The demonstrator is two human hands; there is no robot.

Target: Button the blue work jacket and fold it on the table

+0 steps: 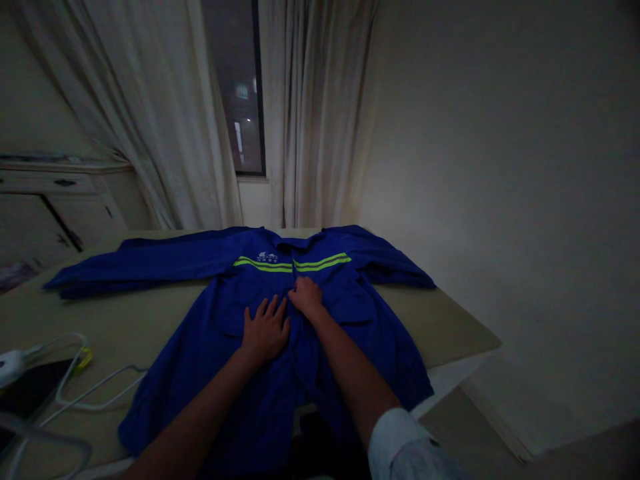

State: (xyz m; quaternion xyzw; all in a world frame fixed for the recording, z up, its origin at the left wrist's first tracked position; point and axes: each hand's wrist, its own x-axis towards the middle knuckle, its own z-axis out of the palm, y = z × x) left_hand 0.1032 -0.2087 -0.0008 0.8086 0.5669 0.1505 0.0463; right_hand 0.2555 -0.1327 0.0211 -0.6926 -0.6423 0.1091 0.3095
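A blue work jacket with yellow-green reflective stripes lies spread on the table, sleeves out to both sides and collar at the far end. White print marks its left chest area in view. My left hand rests flat on the front panel, fingers spread. Just right of it, my right hand is closed at the front opening below the stripe, its fingers pinching the jacket's front edge. The fingertips of that hand are partly hidden. Lower down, the two front panels part and hang over the near table edge.
The pale tabletop ends at a corner on the right, near the wall. White cables, a dark flat device and a white plug lie at left. Behind are curtains, a window and a cabinet.
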